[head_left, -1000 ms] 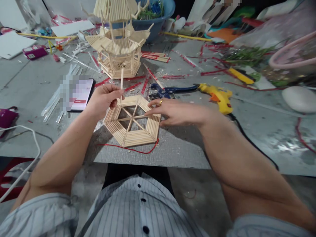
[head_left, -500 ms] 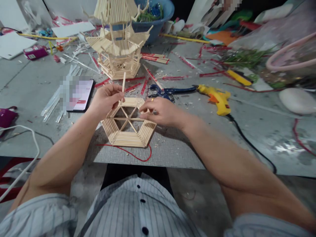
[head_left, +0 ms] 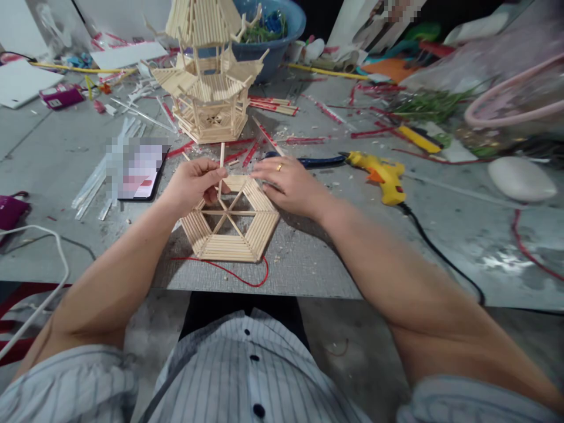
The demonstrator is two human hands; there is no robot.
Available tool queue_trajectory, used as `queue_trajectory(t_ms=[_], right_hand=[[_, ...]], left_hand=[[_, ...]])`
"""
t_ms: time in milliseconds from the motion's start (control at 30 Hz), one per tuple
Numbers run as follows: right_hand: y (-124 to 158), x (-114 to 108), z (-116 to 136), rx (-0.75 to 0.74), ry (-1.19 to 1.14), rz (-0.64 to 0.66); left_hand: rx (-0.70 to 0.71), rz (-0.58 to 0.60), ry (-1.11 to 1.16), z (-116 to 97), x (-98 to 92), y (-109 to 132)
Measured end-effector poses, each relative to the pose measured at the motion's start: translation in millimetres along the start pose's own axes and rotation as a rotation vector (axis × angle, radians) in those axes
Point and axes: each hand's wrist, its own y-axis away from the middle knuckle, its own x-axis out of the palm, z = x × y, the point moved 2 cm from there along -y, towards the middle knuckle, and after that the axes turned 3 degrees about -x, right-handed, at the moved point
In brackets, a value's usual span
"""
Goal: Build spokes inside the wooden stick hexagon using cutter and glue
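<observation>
Toward the left of the counter [head_left: 317, 273], a bundle of clear sticks [head_left: 90, 191] lies beside a smartphone [head_left: 143, 170] with its screen lit. Just right of the phone, the left forearm reaches forward and inward from a rolled striped sleeve, elbow bent outward, to the left hand [head_left: 194, 185], which is turned inward with its knuckles up. Its thumb and forefinger are closed in a pinch on a slim wooden stick [head_left: 222, 154], held nearly upright; the other fingers curl beneath. The stick's upper end rises clear of the pinch, while its lower end points down over the hexagonal stick frame [head_left: 227, 248]; whether it touches there I cannot tell. The frame lies flat near the counter's front edge, between the forearms, its spokes meeting in the middle, with a red cord [head_left: 253, 285] looping just in front. Behind it stands a tiered wooden pagoda model [head_left: 215, 88]. The right hand [head_left: 288, 185] comes in palm down over the frame's far right side, fingers slightly bent and loosely parted, with nothing seen in their hold; whether they press on the frame is unclear. Beyond that hand lie blue-handled pliers [head_left: 324, 160], partly hidden, then a yellow glue gun [head_left: 383, 176].
</observation>
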Motion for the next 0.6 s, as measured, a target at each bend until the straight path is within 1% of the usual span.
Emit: queue_trajectory(t_ms=[100, 200, 267, 300, 367, 500, 567, 600], right_hand=[[1.2, -5.7, -1.6, -0.123, -0.134, 0.070], [0.9, -4.7, 0.2, -0.155, -0.203, 0.085], [0.1, -0.9, 3.1, -0.173, -0.208, 0.111], [-0.1, 1.0, 4.9, -0.191, -0.204, 0.142], [0.2, 3.3, 8.1, -0.223, -0.189, 0.237], [5.3, -0.8, 11.6, -0.204, -0.141, 0.473], [8.2, -4.2, 13.9, -0.171, -0.100, 0.555], [9.1, -5.4, 15.5, -0.157, -0.076, 0.575]], left_hand=[[0.060, -0.105, -0.105, 2.2, -4.4, -3.1], [0.179, -0.223, -0.263, 3.9, -7.3, -4.6], [0.249, -0.270, -0.347, 4.2, -7.7, -4.0], [0.260, -0.271, -0.366, 4.4, -7.5, -3.6], [0.236, -0.252, -0.351, 4.8, -6.9, -3.2], [0.185, -0.178, -0.167, 2.2, -5.1, -3.3], [0.150, -0.119, -0.067, -0.2, -3.3, -2.9], [0.128, -0.092, -0.030, -1.2, -2.3, -2.4]])
